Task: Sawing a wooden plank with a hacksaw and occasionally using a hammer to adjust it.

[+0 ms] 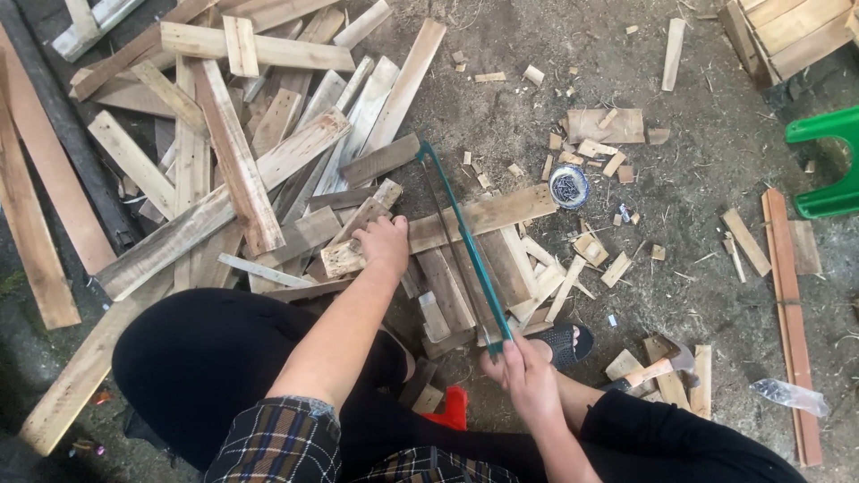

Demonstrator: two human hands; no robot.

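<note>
My left hand (383, 243) presses down on a pale wooden slat (488, 215) that lies across a heap of short planks. My right hand (523, 374) grips the handle end of a green-framed bow saw (461, 240). The saw's blade crosses the slat just right of my left hand. My foot in a black sandal (565, 342) rests beside the heap, below the slat.
A big pile of long boards (224, 152) fills the left. Offcuts litter the dirt floor. A small round tin of nails (569, 186) sits right of the slat. A hammer (667, 365), a green plastic stool (828, 161), a wooden crate (792, 31) and a red object (450, 411) are nearby.
</note>
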